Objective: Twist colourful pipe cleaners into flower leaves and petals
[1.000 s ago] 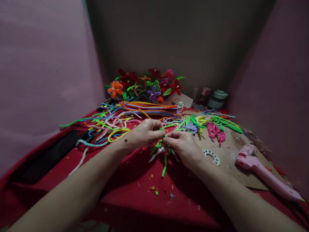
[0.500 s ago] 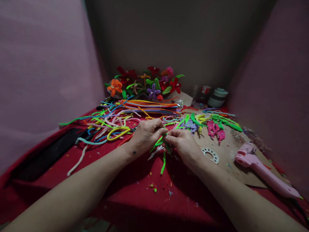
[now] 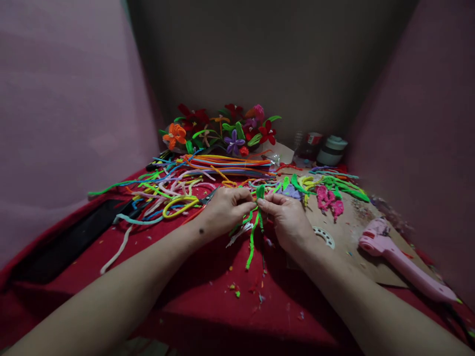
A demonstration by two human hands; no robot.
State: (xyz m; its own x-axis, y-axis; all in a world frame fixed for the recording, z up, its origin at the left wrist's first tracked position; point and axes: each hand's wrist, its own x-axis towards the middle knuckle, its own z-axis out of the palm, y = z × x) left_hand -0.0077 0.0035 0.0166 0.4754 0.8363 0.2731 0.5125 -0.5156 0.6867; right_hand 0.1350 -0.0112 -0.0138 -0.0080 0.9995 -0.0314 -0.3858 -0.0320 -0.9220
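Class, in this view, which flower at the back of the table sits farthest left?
The bright orange flower; the dark red flower, the purple flower and the others all sit farther right.

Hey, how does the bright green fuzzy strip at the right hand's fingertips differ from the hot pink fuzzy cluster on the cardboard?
The bright green fuzzy strip is pinched upright in the right hand; the hot pink fuzzy cluster lies on the brown cardboard sheet. The strip looks narrow and straight, the cluster wider and lumpy. The strip is green, the cluster pink. Both look fuzzy.
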